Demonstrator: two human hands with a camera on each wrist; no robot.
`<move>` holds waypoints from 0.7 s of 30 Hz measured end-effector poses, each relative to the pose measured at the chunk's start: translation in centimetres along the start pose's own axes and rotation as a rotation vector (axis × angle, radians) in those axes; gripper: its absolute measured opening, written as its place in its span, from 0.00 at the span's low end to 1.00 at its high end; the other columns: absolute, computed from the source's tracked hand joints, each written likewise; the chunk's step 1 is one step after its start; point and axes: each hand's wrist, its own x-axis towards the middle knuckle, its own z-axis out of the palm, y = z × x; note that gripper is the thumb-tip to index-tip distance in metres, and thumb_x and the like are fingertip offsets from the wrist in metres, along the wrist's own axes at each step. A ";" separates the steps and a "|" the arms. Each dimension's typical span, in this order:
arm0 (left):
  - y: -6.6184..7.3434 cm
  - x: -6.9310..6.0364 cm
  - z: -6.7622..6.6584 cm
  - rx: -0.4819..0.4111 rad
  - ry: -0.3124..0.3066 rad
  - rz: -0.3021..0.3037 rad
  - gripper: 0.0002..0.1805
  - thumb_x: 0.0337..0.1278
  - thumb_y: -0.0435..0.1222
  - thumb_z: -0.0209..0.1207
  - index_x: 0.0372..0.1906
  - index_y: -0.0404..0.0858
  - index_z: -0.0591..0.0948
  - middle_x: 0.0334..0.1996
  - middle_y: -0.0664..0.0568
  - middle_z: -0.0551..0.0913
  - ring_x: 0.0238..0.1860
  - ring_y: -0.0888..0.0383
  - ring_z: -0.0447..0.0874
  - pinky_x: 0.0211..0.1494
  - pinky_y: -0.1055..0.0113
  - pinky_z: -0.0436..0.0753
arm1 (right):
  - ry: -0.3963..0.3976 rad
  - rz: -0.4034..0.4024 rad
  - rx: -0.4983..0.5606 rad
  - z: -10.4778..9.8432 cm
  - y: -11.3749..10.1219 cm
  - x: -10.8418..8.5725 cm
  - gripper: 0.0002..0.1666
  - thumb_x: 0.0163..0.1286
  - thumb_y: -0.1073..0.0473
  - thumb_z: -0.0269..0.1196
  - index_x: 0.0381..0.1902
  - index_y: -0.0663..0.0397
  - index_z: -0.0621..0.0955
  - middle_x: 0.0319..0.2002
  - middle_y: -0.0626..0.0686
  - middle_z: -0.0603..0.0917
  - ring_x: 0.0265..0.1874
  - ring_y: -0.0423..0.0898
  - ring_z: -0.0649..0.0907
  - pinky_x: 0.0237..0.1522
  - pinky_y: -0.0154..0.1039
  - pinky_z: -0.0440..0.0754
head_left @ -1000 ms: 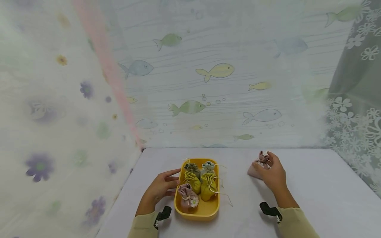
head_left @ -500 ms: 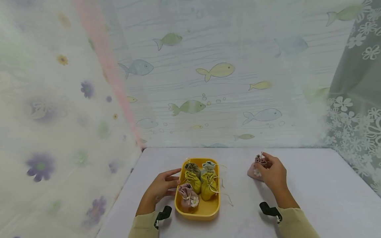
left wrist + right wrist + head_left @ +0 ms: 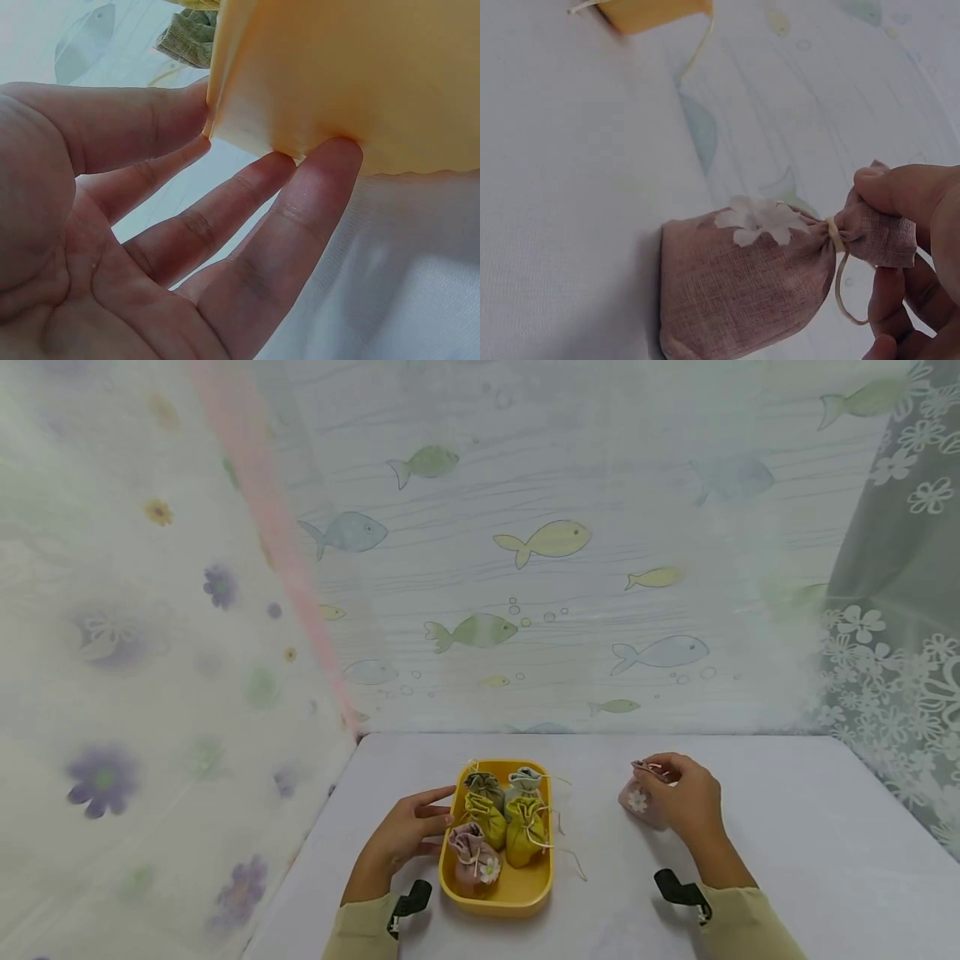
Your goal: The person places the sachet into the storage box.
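Observation:
My right hand pinches the gathered neck of a dusty-pink drawstring pouch between thumb and fingers. A white fabric flower decorates its side, and a pale cord ties the neck. The pouch's base appears to rest on the table. My left hand touches the left side of a yellow tray with extended fingertips. Inside the tray sit another pink pouch with a flower, two mustard pouches, one on the right, an olive-green pouch and a pale grey-green pouch.
A white cloth covers the table. Behind it hangs a fish-print curtain, with a flower-print curtain on the left. Loose cords trail over the tray's right rim. Black wrist mounts sit at both cuffs.
The pink pouch in my right hand has turned and shifted slightly toward me, so its white flower now faces more to the front. My left hand and the tray have stayed put.

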 end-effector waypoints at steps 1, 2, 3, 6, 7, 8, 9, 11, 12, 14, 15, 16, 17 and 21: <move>0.0 0.0 0.0 0.000 0.000 -0.001 0.35 0.64 0.41 0.69 0.76 0.52 0.73 0.64 0.40 0.80 0.52 0.52 0.87 0.48 0.54 0.91 | 0.001 -0.002 -0.005 -0.1 -0.1 0.0 0.14 0.68 0.48 0.73 0.46 0.48 0.88 0.40 0.52 0.89 0.42 0.49 0.82 0.34 0.34 0.79; 0.0 0.0 0.0 -0.001 -0.001 0.000 0.35 0.64 0.41 0.69 0.76 0.51 0.73 0.64 0.40 0.80 0.52 0.52 0.87 0.48 0.53 0.91 | 0.000 -0.002 -0.008 -0.1 -0.1 -0.1 0.15 0.68 0.47 0.73 0.46 0.48 0.88 0.39 0.52 0.89 0.41 0.48 0.82 0.33 0.33 0.79; 0.0 0.0 0.0 -0.002 -0.002 -0.001 0.35 0.64 0.41 0.69 0.76 0.51 0.73 0.64 0.40 0.80 0.52 0.52 0.87 0.48 0.53 0.91 | -0.001 -0.002 -0.007 -0.2 -0.3 -0.1 0.15 0.67 0.47 0.73 0.46 0.48 0.88 0.39 0.51 0.88 0.40 0.48 0.81 0.31 0.33 0.79; 0.0 0.0 0.0 -0.002 -0.004 0.000 0.36 0.64 0.40 0.69 0.76 0.51 0.72 0.64 0.39 0.80 0.52 0.52 0.87 0.48 0.53 0.91 | -0.004 -0.003 0.002 -0.4 -0.6 -0.3 0.17 0.67 0.45 0.73 0.46 0.48 0.88 0.38 0.52 0.88 0.39 0.48 0.81 0.28 0.33 0.79; 0.0 0.1 0.0 -0.002 -0.004 0.000 0.36 0.64 0.40 0.69 0.76 0.51 0.72 0.64 0.39 0.80 0.52 0.52 0.87 0.48 0.53 0.91 | -0.005 -0.005 0.008 -0.5 -0.8 -0.3 0.17 0.67 0.44 0.73 0.45 0.48 0.88 0.38 0.52 0.88 0.40 0.48 0.81 0.27 0.33 0.79; 0.0 0.1 0.0 -0.002 -0.004 0.001 0.36 0.64 0.40 0.69 0.76 0.51 0.72 0.65 0.39 0.79 0.52 0.51 0.88 0.48 0.53 0.91 | -0.004 -0.006 0.013 -0.5 -0.9 -0.4 0.18 0.67 0.43 0.73 0.45 0.48 0.88 0.38 0.52 0.88 0.40 0.48 0.81 0.27 0.33 0.79; 0.0 0.1 0.0 -0.002 -0.004 0.001 0.36 0.64 0.40 0.69 0.76 0.51 0.72 0.65 0.39 0.79 0.52 0.52 0.88 0.48 0.53 0.91 | -0.003 -0.011 0.018 -0.6 -1.1 -0.4 0.18 0.67 0.43 0.73 0.45 0.48 0.88 0.38 0.52 0.88 0.40 0.48 0.82 0.26 0.33 0.78; 0.0 0.1 0.0 -0.002 -0.003 0.002 0.36 0.64 0.40 0.69 0.76 0.51 0.72 0.65 0.39 0.79 0.52 0.52 0.88 0.48 0.53 0.91 | 0.003 -0.024 0.021 -0.7 -1.4 -0.5 0.19 0.66 0.42 0.73 0.45 0.48 0.88 0.39 0.52 0.89 0.40 0.48 0.82 0.26 0.33 0.78; 0.0 0.1 0.0 -0.002 -0.002 0.002 0.36 0.64 0.40 0.69 0.76 0.51 0.72 0.65 0.39 0.79 0.52 0.52 0.88 0.48 0.53 0.91 | 0.007 -0.034 0.023 -0.8 -1.5 -0.5 0.19 0.66 0.42 0.73 0.45 0.48 0.89 0.39 0.52 0.89 0.41 0.49 0.83 0.26 0.33 0.78; 0.0 0.0 0.0 -0.003 -0.001 0.000 0.36 0.64 0.40 0.69 0.76 0.51 0.72 0.65 0.39 0.79 0.52 0.52 0.88 0.48 0.53 0.91 | 0.016 -0.048 0.022 -0.9 -1.8 -0.6 0.18 0.66 0.43 0.73 0.45 0.47 0.89 0.39 0.51 0.89 0.41 0.49 0.83 0.27 0.33 0.78; 0.0 0.0 0.0 -0.004 -0.001 0.000 0.36 0.64 0.40 0.69 0.76 0.51 0.72 0.65 0.39 0.79 0.51 0.52 0.88 0.48 0.53 0.91 | 0.020 -0.057 0.023 -1.0 -1.9 -0.7 0.17 0.66 0.43 0.74 0.45 0.47 0.89 0.39 0.51 0.89 0.41 0.48 0.83 0.27 0.33 0.79; 0.0 0.0 0.0 -0.004 -0.001 -0.001 0.36 0.64 0.40 0.69 0.76 0.51 0.72 0.65 0.39 0.79 0.51 0.52 0.88 0.48 0.53 0.91 | 0.025 -0.065 0.023 -1.1 -2.1 -0.7 0.17 0.66 0.44 0.74 0.45 0.47 0.89 0.39 0.51 0.89 0.41 0.48 0.83 0.27 0.33 0.79; 0.0 0.0 0.0 -0.004 -0.001 0.000 0.36 0.64 0.40 0.69 0.76 0.51 0.72 0.65 0.39 0.79 0.51 0.52 0.88 0.48 0.53 0.91 | 0.030 -0.075 0.026 -1.1 -2.3 -0.8 0.16 0.66 0.45 0.74 0.44 0.47 0.89 0.38 0.50 0.89 0.40 0.48 0.83 0.28 0.33 0.79; -0.1 0.1 0.0 -0.004 0.000 0.002 0.36 0.64 0.40 0.69 0.76 0.51 0.72 0.65 0.39 0.79 0.51 0.52 0.88 0.47 0.53 0.91 | 0.050 -0.130 0.023 -1.3 -2.9 -1.1 0.14 0.65 0.47 0.75 0.42 0.47 0.90 0.36 0.49 0.89 0.37 0.45 0.83 0.27 0.31 0.79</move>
